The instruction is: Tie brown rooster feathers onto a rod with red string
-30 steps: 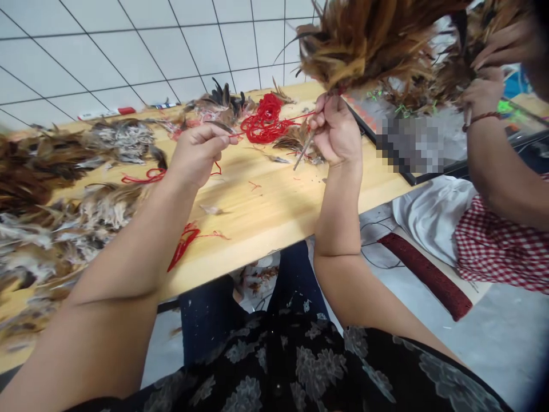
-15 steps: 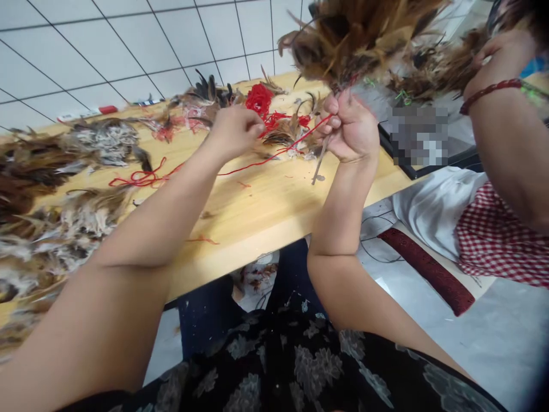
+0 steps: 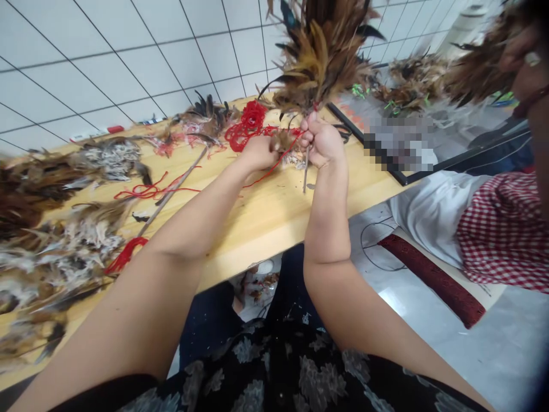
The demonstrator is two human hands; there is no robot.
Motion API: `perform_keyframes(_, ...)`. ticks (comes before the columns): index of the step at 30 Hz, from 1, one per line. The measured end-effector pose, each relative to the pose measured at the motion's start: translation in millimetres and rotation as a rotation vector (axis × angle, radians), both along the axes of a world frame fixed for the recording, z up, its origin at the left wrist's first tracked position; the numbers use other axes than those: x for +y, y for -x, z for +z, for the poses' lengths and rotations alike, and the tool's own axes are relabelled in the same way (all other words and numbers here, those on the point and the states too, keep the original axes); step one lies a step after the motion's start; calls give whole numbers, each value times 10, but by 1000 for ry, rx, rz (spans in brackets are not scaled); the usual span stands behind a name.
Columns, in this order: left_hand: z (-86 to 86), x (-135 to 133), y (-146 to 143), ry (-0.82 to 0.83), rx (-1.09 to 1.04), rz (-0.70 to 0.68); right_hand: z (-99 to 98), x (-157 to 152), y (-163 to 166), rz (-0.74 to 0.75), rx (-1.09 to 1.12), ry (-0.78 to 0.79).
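Observation:
My right hand (image 3: 322,142) grips the thin stick of a feather duster (image 3: 319,54), whose brown and black feathers fan upward above my fist. The stick's bare end (image 3: 305,177) points down at the wooden table (image 3: 266,212). My left hand (image 3: 259,152) is closed just left of it, pinching a red string (image 3: 274,165) that runs up to the base of the feathers. A tangle of red string (image 3: 246,126) lies on the table behind both hands.
Piles of loose brown, grey and black feathers (image 3: 55,229) cover the table's left side, with a red string bundle (image 3: 124,256) and a bare stick (image 3: 171,191). A co-worker in red checked cloth (image 3: 506,229) sits at right holding feathers. A black tray (image 3: 412,166) lies beyond.
My left hand moved right, close to my right hand, drawing the red string in. The duster tilted from leaning right to nearly upright. The view shifted slightly.

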State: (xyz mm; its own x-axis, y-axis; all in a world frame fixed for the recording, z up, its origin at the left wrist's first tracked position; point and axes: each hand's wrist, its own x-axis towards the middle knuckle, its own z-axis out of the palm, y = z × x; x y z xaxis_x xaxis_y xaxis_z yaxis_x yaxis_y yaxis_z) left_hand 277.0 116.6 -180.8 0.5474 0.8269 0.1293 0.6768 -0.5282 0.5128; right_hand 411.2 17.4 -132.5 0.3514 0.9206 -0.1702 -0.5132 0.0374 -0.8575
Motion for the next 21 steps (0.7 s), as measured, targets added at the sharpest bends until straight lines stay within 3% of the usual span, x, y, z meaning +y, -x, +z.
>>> perform_keyframes(4,241,60,592,157,-528,226,-34,74,105,35,-64,-15)
perform_keyframes(8,435,-186,1014,463,-970,89,-73,141,334,149,-109,-70)
perform_keyframes(11,519,-484,1094,557,-1058,-43,-98,159,581,263,-117,-82)
perform_keyframes(14,531,-633,1051,558,-1060,-88,-118,148,836,369,-96,-64)
perform_keyframes(21,450,-503,1058,495,-1018,-51,-141,108,1104,463,-56,23)
